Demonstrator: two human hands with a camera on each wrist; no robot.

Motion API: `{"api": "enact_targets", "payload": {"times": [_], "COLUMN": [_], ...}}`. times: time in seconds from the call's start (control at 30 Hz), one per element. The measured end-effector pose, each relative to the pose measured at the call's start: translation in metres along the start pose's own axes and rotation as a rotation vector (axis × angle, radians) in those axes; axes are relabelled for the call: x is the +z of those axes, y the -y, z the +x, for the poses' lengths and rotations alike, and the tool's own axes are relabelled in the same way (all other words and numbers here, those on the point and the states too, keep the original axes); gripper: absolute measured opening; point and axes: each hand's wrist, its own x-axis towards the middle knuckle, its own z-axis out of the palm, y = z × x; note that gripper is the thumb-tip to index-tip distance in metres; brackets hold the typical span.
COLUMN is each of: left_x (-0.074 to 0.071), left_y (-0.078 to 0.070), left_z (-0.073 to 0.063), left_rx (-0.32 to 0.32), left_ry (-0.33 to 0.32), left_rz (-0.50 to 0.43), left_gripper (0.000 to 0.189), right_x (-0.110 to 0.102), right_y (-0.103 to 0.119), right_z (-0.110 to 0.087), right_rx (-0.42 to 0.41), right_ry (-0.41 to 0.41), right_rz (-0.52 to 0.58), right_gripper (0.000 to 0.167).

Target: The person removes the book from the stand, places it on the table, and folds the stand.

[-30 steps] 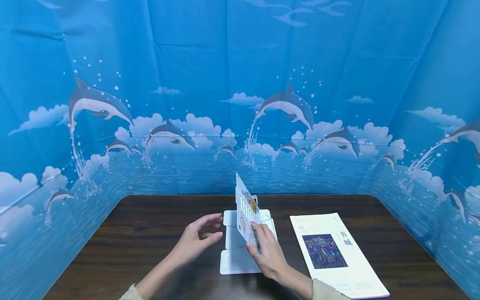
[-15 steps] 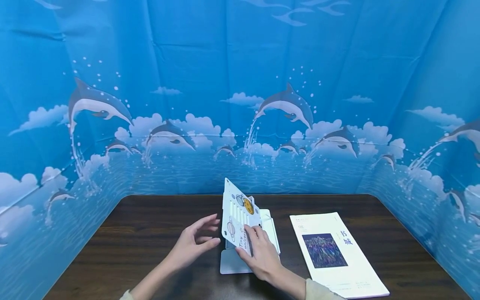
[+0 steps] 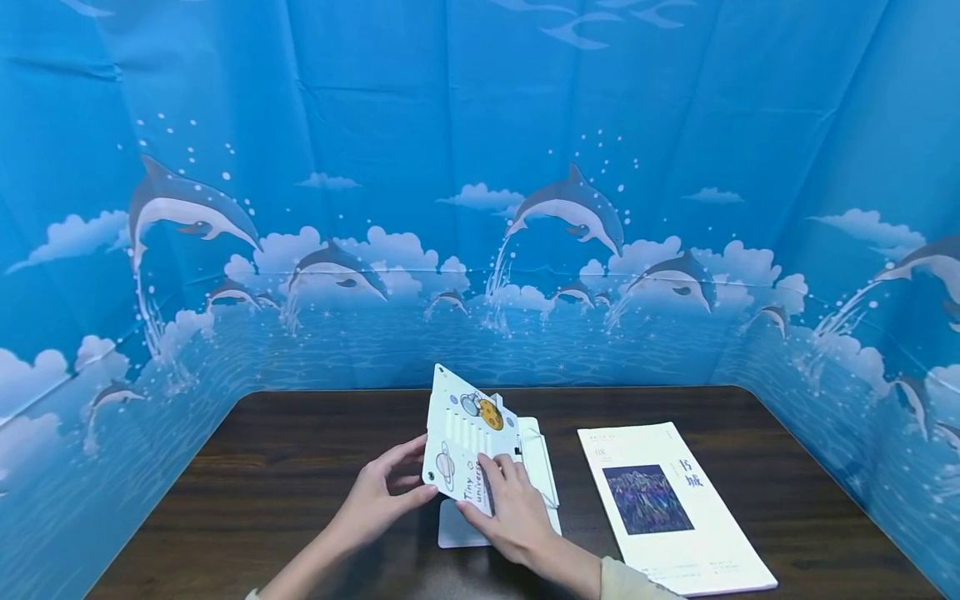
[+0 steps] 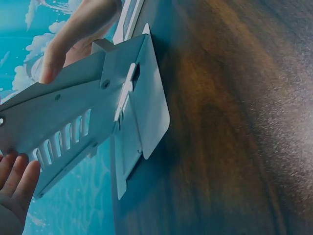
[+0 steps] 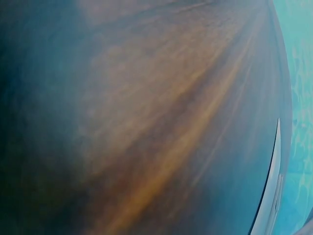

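A white folding book stand (image 3: 474, 442), printed with planets and the words "Tiny universe", stands on the table with its slotted panel tilted up. The left hand (image 3: 386, 483) holds the panel's left edge, thumb at the lower corner; in the left wrist view its fingers (image 4: 22, 174) reach the panel's grey underside (image 4: 63, 122). My right hand (image 3: 513, 508) grips the panel's lower right part, fingers spread over the printed face and thumb along the bottom edge. Flat beneath lies the stand's base (image 3: 461, 529), partly hidden by the panel and right hand.
To the right, a white magazine (image 3: 720, 521) with a dark picture on its cover lies on the dark wooden table (image 3: 285, 467). A blue curtain (image 3: 420, 208) with dolphins surrounds the back and sides. The right wrist view mostly shows blurred wood.
The panel has swung left and leaned down, turning its printed face into view. My right hand has shifted left with it, and the left hand has come into contact with its left edge.
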Motion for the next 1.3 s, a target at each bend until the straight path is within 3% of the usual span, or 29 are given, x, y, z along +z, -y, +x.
{"api": "enact_targets", "payload": {"times": [0.17,0.57,0.77,1.0,1.3], "left_x": [-0.001,-0.006,-0.013,-0.019,-0.022], "left_y": [0.002,0.008,0.018,0.03,0.044], "left_z": [-0.002,-0.007,-0.008,-0.008,-0.009], "left_rx": [0.013,-0.151,-0.19,-0.203,-0.243], "left_ry": [-0.016,0.0,0.029,0.045,0.071], "left_rz": [0.006,-0.1,-0.138,-0.092,-0.053], "left_gripper": [0.064,0.069,0.073,0.072,0.072], "right_x": [0.001,-0.002,0.001,0.004,0.001], "right_y": [0.001,0.001,-0.01,-0.025,-0.029], "right_z": [0.0,0.001,-0.003,-0.005,-0.008], "right_rx": [0.012,0.13,0.105,0.104,0.044], "right_ry": [0.003,0.056,0.048,0.108,0.114], "right_rz": [0.012,0.152,0.276,0.412,0.476], "right_gripper": [0.072,0.075,0.073,0.073,0.069]}}
